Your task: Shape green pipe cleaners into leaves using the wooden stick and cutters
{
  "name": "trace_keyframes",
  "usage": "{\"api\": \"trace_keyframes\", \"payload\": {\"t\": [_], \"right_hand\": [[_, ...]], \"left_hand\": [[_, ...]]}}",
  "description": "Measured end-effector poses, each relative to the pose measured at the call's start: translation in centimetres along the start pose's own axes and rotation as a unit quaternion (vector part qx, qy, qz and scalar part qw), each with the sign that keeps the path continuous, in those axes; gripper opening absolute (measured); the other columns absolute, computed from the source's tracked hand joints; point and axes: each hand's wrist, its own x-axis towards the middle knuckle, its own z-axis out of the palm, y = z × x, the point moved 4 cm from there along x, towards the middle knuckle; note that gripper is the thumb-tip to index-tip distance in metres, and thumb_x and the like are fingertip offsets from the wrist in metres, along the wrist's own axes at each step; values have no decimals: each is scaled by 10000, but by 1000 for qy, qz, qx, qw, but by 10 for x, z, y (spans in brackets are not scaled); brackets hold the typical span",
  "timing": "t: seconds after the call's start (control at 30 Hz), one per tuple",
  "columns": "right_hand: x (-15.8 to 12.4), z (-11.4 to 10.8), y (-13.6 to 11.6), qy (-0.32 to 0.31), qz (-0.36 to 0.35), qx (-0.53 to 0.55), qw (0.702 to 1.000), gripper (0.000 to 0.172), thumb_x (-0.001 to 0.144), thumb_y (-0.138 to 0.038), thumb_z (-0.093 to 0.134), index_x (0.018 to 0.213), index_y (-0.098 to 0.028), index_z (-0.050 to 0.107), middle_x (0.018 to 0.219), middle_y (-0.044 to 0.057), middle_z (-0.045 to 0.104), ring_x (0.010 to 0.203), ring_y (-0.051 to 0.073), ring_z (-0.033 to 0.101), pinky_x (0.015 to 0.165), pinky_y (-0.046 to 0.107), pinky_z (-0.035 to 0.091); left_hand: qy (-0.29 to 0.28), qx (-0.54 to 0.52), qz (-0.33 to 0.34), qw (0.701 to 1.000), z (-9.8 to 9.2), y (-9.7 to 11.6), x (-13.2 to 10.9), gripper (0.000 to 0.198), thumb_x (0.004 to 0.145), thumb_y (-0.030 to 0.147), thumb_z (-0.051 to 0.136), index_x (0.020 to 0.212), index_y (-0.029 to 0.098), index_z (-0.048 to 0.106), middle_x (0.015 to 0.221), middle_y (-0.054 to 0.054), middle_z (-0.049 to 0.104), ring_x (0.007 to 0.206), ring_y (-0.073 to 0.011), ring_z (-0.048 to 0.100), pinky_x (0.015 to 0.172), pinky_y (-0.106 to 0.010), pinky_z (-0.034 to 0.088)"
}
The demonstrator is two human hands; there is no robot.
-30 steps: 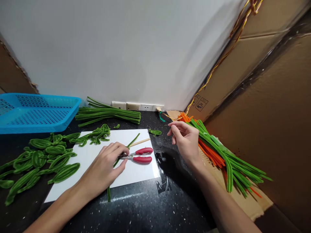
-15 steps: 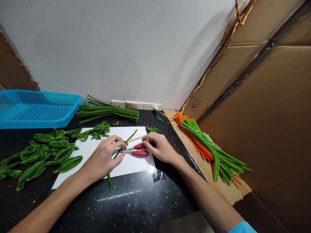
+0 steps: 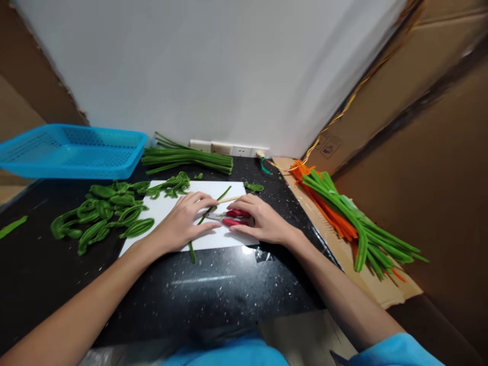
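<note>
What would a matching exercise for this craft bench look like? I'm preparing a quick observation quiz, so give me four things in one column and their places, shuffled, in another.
Things:
1. red-handled scissors
2. blue basket
3. orange and green stems
4. folded green leaves

Places:
a. on the cardboard at the right
b. on the dark counter left of the white sheet
c. far left, at the back
d. on the white sheet, under the right hand

Pairs: 1-d, 2-c, 3-a, 4-b

scissors point(image 3: 234, 217) on paper sheet point(image 3: 168, 208) between hands – basket point(image 3: 72, 151) far left, stems point(image 3: 343, 218) right
</note>
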Motion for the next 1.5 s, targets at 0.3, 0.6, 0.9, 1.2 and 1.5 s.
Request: {"api": "trace_keyframes", "payload": {"t": [0.3,0.6,0.9,1.2,1.5], "right_hand": [[0,8,2,-29,21,-34,999,423,992,-359,683,1383,-217,602,1339,143,634,1187,300,620,1045,473,517],[-3,-2,1,47,14,24,998,367,870,-228,708,1235,-211,674,1103,66,692,902,202,687,846,353,561],[-5,-15,15,165,116,168,965,286,886,-302,703,1156,-209,717,999,42,701,842,183,651,763,326,519],[2,-1,9,152,196,585,773,372,865,-491,686,1103,-206,721,800,19,659,498,105,430,429,230,286],[3,8,2,151,255,651,699,407,834,-559,702,1037,-209,747,823,41,665,539,120,401,449,228,258]], "left_hand": [[-6,23,-34,999,-8,-5,2,365,1103,403,428,1249,183,681,1246,-105,679,1199,-292,583,1076,-497,404],[33,17,-40,999,-8,-9,1,262,1019,255,576,1261,192,657,1112,-82,750,1057,-273,653,969,-445,447],[54,48,-45,996,-9,-8,0,161,1023,205,563,1137,190,676,1072,-75,740,1006,-264,658,927,-442,450],[112,-59,-74,989,-13,-2,-1,504,972,343,674,1446,258,523,1308,-103,636,1041,-250,641,950,-477,543],[21,-387,-114,915,-2,20,2,366,1043,449,559,1295,198,642,1091,-98,772,1049,-250,678,928,-407,533]]}}
